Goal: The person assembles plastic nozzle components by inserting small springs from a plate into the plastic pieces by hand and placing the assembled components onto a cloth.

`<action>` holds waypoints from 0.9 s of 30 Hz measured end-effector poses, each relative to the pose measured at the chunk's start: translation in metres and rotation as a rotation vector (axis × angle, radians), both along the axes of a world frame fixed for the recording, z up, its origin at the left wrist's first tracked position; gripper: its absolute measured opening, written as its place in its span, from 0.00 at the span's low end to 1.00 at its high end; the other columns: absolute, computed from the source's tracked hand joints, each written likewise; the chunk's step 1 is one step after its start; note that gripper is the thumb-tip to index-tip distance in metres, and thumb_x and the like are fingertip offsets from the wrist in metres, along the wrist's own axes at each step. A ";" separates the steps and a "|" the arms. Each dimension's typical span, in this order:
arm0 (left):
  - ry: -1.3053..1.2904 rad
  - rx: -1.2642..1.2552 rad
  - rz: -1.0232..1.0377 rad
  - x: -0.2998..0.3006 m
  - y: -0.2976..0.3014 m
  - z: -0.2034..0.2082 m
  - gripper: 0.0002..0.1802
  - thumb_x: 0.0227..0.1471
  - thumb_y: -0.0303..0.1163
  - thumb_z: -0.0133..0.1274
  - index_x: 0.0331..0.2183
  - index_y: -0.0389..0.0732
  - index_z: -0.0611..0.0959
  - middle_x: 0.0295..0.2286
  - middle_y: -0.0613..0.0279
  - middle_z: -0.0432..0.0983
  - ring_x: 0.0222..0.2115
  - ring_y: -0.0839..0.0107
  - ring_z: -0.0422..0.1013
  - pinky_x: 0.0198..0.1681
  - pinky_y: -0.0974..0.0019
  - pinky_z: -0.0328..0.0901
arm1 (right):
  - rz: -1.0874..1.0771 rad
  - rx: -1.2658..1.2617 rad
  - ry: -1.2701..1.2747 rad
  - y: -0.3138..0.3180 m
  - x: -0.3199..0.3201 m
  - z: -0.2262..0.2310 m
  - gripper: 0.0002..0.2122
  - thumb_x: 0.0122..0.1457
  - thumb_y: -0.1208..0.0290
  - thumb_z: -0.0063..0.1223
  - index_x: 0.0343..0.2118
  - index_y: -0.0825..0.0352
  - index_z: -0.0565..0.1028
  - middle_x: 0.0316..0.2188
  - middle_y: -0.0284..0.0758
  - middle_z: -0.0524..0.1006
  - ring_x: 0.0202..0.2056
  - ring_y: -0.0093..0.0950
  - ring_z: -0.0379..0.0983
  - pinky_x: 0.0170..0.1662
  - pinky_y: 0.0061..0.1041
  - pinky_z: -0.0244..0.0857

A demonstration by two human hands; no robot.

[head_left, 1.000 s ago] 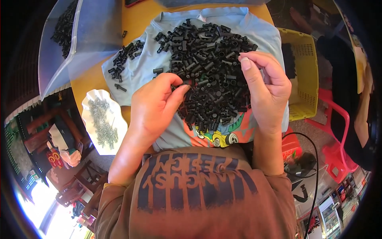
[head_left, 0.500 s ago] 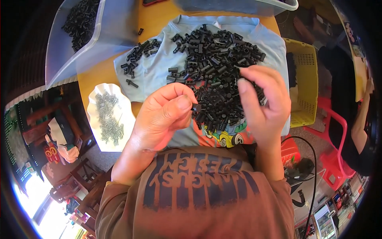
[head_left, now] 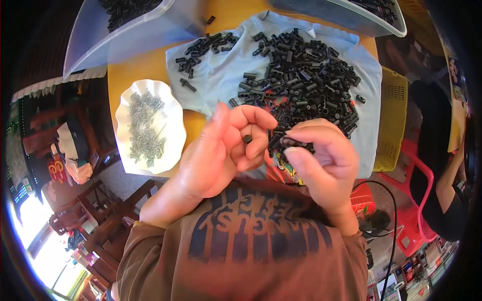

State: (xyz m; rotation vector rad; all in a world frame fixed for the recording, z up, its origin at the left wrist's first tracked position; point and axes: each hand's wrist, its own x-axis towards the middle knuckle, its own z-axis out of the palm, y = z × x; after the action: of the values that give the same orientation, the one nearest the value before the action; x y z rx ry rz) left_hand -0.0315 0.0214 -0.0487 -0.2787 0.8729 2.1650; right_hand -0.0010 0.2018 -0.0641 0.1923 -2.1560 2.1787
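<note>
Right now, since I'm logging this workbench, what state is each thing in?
left hand: raised, pinching a small black part
right hand: closed on several black parts
black parts pile: loose, spread on the pale blue cloth
white dish: holds small metal springs
clear bins: open, black parts inside
yellow basket: beside the table

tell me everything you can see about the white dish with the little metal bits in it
The white dish is a shallow, glossy bowl with a wavy, scalloped rim, ceramic or plastic by its look. It sits upright on the yellow table, left of the light blue cloth and apart from it, below the clear plastic bin. A loose heap of small grey metal springs lies in its middle. Neither hand touches it; the left hand is nearest.
</note>
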 end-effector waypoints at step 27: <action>1.151 -1.728 0.125 0.000 -0.144 -0.034 0.08 0.46 0.24 0.53 0.33 0.38 0.78 0.24 0.56 0.73 0.24 0.57 0.70 0.26 0.61 0.64 | 0.386 -0.546 -0.613 -0.057 0.004 -0.011 0.09 0.45 0.83 0.55 0.32 0.71 0.73 0.32 0.40 0.74 0.35 0.29 0.71 0.41 0.26 0.64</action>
State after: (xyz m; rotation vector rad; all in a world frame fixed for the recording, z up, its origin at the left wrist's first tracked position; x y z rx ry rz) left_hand -0.0311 -0.1225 -0.0830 0.1885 3.2052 0.8576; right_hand 0.0027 0.1446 -0.0749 -0.1246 -1.7264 3.3082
